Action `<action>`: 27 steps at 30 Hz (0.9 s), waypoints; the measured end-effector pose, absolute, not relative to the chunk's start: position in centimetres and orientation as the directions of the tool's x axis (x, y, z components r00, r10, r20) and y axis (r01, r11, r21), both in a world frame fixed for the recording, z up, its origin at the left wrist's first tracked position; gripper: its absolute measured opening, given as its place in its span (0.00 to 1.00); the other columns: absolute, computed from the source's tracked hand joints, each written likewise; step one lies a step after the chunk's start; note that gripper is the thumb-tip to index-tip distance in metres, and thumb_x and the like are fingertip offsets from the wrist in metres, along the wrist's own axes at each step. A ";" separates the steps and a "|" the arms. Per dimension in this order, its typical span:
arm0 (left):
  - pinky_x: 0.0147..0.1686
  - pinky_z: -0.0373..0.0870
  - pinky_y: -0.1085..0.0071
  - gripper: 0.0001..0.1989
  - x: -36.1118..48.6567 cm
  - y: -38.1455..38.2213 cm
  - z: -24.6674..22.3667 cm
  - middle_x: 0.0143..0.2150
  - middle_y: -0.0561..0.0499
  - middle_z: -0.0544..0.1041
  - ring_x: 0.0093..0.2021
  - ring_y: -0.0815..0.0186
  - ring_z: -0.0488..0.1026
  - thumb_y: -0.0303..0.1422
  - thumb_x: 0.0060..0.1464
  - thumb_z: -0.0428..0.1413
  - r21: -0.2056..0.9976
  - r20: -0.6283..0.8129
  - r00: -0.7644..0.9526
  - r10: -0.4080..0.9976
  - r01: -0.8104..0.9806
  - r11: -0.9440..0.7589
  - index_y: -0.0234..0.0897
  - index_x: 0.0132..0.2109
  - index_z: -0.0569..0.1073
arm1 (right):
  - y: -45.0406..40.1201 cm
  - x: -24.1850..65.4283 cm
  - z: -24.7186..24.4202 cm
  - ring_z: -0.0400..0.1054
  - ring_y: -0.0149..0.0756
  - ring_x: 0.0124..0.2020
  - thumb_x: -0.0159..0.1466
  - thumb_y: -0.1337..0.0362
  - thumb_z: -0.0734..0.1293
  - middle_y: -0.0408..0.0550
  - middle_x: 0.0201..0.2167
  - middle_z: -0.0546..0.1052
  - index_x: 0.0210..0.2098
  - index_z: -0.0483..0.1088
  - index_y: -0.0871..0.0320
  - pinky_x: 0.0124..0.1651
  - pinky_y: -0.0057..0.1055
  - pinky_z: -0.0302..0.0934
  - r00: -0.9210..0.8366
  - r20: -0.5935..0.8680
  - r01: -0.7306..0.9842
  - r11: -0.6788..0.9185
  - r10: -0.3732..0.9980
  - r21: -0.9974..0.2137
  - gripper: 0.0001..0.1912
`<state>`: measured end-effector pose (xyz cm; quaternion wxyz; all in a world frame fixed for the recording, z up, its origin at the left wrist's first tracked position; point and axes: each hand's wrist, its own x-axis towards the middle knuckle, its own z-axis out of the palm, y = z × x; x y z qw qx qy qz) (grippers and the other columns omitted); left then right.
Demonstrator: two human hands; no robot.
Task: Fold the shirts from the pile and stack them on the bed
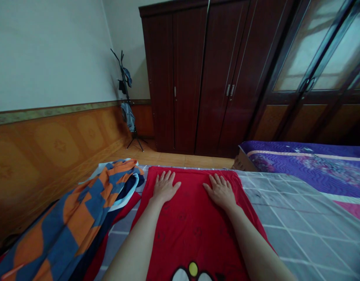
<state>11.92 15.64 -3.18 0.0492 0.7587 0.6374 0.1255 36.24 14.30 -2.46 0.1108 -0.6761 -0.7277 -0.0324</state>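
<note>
A red cloth garment (194, 218) lies spread out on the grey checked bedsheet (297, 218). Part of a cartoon print in white and yellow shows at its near end, cut off by the lower edge of the view. My left hand (165, 187) rests flat on the garment's far left part, fingers spread. On the far right part, my right hand (221, 191) also lies flat with its fingers apart. Neither hand grips the fabric. The cloth between the hands looks fairly smooth, and both forearms cover some of its sides.
Left of the garment lies a pile of clothes with an orange and blue piece (80, 218) on top. A purple flowered bedspread (308, 160) is at the right. Behind stand a dark wooden wardrobe (185, 82) and a coat rack (125, 89).
</note>
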 end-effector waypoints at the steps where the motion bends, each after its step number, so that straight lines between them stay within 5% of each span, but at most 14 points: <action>1: 0.61 0.42 0.42 0.33 11.3 15.8 -3.1 0.67 0.37 0.52 0.67 0.45 0.45 0.49 0.61 0.38 0.234 0.130 0.128 0.983 0.960 -0.156 0.32 0.65 0.55 | 14.5 37.0 -2.3 0.48 0.59 0.64 0.67 0.50 0.53 0.66 0.63 0.57 0.62 0.57 0.68 0.60 0.56 0.43 -0.017 0.214 0.994 0.040 0.977 -0.104 0.33; 4: 0.61 0.39 0.40 0.31 11.2 15.8 -3.0 0.68 0.37 0.51 0.68 0.45 0.43 0.44 0.63 0.37 0.224 0.146 0.134 0.980 0.960 -0.165 0.32 0.66 0.53 | 14.7 37.1 -2.1 0.47 0.59 0.64 0.68 0.54 0.52 0.69 0.63 0.55 0.62 0.55 0.71 0.60 0.57 0.43 0.001 0.229 0.994 0.025 0.973 -0.109 0.31; 9: 0.65 0.38 0.56 0.26 15.1 15.8 -3.1 0.69 0.54 0.50 0.69 0.61 0.42 0.42 0.63 0.38 0.198 0.126 0.368 0.921 0.901 -0.387 0.44 0.67 0.52 | 14.7 32.3 -2.3 0.46 0.40 0.66 0.68 0.58 0.51 0.46 0.65 0.56 0.64 0.55 0.56 0.64 0.39 0.42 -0.307 0.185 0.938 0.329 0.933 -0.104 0.26; 12: 0.65 0.38 0.52 0.28 16.1 16.3 -3.2 0.69 0.53 0.50 0.69 0.58 0.43 0.44 0.63 0.37 0.192 0.091 0.380 0.920 0.900 -0.391 0.43 0.67 0.52 | 14.9 31.2 -2.5 0.47 0.41 0.65 0.69 0.54 0.49 0.47 0.65 0.57 0.63 0.56 0.56 0.64 0.40 0.41 -0.354 0.158 0.923 0.371 0.922 -0.099 0.27; 18: 0.64 0.38 0.49 0.35 12.3 17.5 -3.3 0.70 0.50 0.46 0.69 0.52 0.40 0.54 0.60 0.32 0.172 0.050 0.261 0.964 0.949 -0.266 0.40 0.67 0.50 | 15.9 35.4 -2.9 0.44 0.48 0.66 0.67 0.45 0.51 0.53 0.66 0.54 0.65 0.53 0.59 0.64 0.47 0.39 -0.202 0.132 0.977 0.210 0.970 -0.045 0.34; 27: 0.64 0.40 0.51 0.31 5.8 15.6 -1.9 0.69 0.43 0.48 0.69 0.54 0.40 0.44 0.63 0.36 0.097 0.076 0.094 0.993 0.990 -0.101 0.30 0.67 0.51 | 16.9 40.1 -3.6 0.45 0.54 0.65 0.67 0.45 0.50 0.63 0.65 0.54 0.64 0.53 0.66 0.62 0.51 0.39 0.059 0.183 0.998 -0.064 0.981 0.020 0.36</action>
